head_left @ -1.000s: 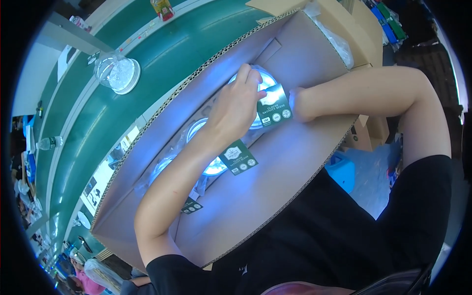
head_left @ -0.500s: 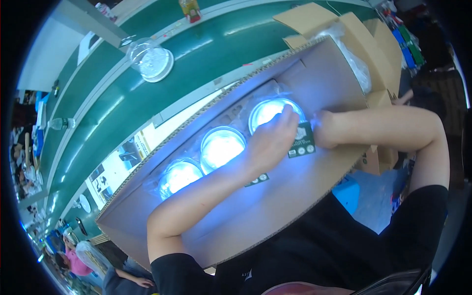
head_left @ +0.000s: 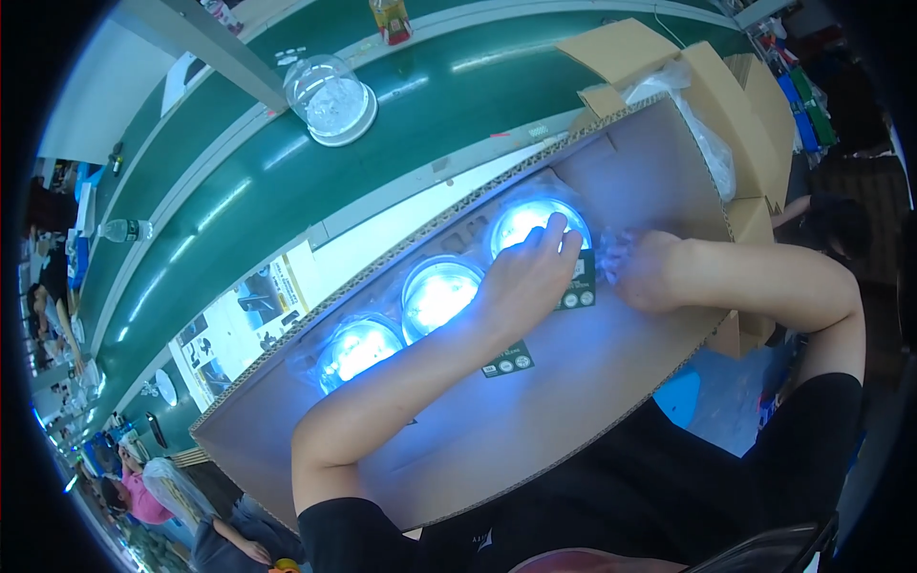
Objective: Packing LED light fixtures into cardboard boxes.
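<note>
An open cardboard box (head_left: pixel 611 368) lies across my lap, with three glowing round lamps in a row inside. The left lamp (head_left: pixel 361 351) and middle lamp (head_left: pixel 437 294) shine blue-white through clear round covers. My left hand (head_left: pixel 531 277) reaches over the right lamp (head_left: pixel 523 222), fingers slightly apart at its near edge; whether it touches is unclear. A green printed card (head_left: pixel 576 294) sits beside that hand, and another green card (head_left: pixel 509 363) shows below my left forearm. My right hand (head_left: pixel 645 270) is just right of the first card, its fingers smeared by motion.
Beyond the box curves a green workbench (head_left: pixel 420 105), carrying a clear dome on a white base (head_left: pixel 344 119) and a drink bottle (head_left: pixel 392 21). Another open carton (head_left: pixel 735 115) with plastic film stands at far right. Other people are seated at lower left, one in pink (head_left: pixel 143 498).
My left hand's fingers have spread a little over the right lamp. The right hand has stayed near the card, blurred. The whole view has shifted slightly.
</note>
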The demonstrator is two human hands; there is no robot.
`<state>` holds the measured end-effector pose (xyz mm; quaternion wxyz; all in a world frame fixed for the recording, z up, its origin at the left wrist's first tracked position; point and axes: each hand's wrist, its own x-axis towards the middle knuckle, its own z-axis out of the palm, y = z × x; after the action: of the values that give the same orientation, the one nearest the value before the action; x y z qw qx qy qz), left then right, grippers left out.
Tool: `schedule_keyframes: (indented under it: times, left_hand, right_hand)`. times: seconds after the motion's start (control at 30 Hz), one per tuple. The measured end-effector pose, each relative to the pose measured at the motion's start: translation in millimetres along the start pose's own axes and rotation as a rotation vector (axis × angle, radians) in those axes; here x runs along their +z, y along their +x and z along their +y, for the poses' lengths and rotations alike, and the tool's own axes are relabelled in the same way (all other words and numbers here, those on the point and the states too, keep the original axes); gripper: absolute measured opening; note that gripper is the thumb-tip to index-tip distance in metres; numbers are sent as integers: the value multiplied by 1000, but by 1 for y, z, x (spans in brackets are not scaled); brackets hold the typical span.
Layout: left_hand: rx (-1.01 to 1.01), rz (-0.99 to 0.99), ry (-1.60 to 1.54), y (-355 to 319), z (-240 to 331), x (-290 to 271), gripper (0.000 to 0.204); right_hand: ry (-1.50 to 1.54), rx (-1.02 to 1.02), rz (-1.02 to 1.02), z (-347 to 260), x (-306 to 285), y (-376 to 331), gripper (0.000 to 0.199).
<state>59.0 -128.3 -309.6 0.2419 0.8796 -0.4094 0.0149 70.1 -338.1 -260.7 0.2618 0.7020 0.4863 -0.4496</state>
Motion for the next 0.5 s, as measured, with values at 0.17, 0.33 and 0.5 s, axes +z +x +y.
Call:
schedule_keyframes:
  times: [0.17,0.33,0.5]
  left_hand:
    - [51,-35,-44,-6,-3,-2,26]
    - [124,-125,-88,-11,4,-8,27]
    - [22,-105,-333,-29,-4,-18,27]
  right_hand:
    - [64,59,358,-13,-27,-44,22]
    - [101,138,746,-32,-70,-87,25]
    - [291,267,980,-56,-79,-101,34]
